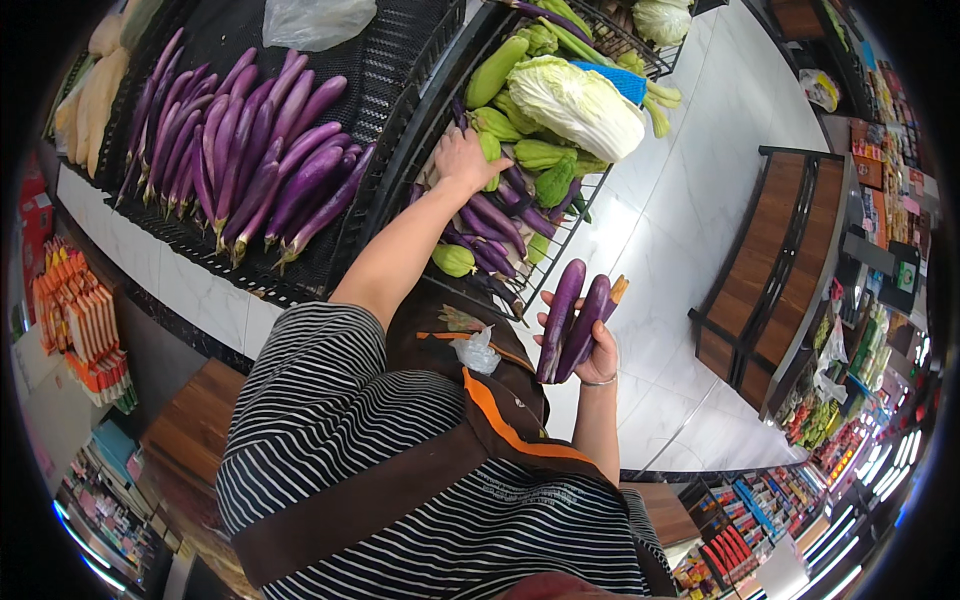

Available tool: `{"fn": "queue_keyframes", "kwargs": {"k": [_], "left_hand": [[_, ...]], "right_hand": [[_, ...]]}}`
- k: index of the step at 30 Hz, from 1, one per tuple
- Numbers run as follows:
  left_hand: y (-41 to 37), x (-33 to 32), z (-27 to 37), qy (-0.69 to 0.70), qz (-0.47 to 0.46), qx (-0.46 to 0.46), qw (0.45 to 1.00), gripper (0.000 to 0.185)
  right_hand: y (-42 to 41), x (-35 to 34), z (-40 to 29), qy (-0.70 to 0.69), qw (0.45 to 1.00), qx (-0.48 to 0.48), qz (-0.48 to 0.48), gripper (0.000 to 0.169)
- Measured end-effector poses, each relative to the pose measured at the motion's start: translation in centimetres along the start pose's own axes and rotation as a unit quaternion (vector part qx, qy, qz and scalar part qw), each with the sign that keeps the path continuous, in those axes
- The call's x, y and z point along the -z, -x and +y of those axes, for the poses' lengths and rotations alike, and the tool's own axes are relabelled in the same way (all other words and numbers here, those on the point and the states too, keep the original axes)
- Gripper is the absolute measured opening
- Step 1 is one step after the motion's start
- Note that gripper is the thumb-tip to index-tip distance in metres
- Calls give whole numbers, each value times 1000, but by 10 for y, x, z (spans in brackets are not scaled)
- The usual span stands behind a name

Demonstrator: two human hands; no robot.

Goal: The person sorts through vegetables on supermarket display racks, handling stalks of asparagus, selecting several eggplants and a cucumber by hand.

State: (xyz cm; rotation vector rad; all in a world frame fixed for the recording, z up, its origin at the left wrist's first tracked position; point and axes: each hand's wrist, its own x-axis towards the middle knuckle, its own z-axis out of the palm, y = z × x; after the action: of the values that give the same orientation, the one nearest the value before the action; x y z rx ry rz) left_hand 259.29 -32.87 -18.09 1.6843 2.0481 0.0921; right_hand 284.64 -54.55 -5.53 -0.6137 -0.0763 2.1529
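Note:
My left hand (pixel 466 160) reaches palm down into a black wire basket (pixel 551 264), over purple eggplants (pixel 496 223) and against a light green chayote (pixel 489 152). Its fingertips are hidden, so a grip cannot be made out. Raised beside the basket, my right hand (pixel 600 352) holds two purple eggplants (pixel 562 319) upright. A tan-ended piece (pixel 619 289) sticks out behind them; what it is cannot be told. In the basket a napa cabbage (pixel 576 105) with a blue wrapping (pixel 615 81) lies on more green chayotes. A black display tray to the left bears many eggplants (pixel 247 157) in rows.
A clear plastic bag (pixel 319 22) lies at the tray's far end. Another basket with a cabbage (pixel 661 21) stands beyond. White marble-look floor tiles (pixel 637 225) lie at the right, with a brown wooden display stand (pixel 772 277). Packaged goods (pixel 79 315) hang at the left.

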Motion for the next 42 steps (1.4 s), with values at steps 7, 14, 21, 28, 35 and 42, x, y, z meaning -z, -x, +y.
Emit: {"fn": "queue_keyframes", "kwargs": {"k": [7, 14, 21, 28, 35, 42], "left_hand": [[12, 15, -12, 165, 43, 86, 982, 79], [71, 41, -20, 166, 0, 35, 985, 73], [121, 22, -23, 47, -94, 42, 994, 78], [88, 25, -27, -24, 69, -41, 996, 60], [-21, -22, -18, -68, -2, 45, 997, 51], [-4, 14, -4, 158, -54, 113, 980, 55]], "right_hand": [[9, 3, 3, -14, 1000, 22, 4, 42], [12, 12, 0, -28, 999, 14, -6, 43], [9, 13, 0, -36, 999, 15, -11, 42], [12, 17, 7, -32, 999, 12, 10, 41], [7, 10, 8, -22, 1000, -5, -1, 40], [15, 11, 18, 1, 1000, 13, 12, 44]]}}
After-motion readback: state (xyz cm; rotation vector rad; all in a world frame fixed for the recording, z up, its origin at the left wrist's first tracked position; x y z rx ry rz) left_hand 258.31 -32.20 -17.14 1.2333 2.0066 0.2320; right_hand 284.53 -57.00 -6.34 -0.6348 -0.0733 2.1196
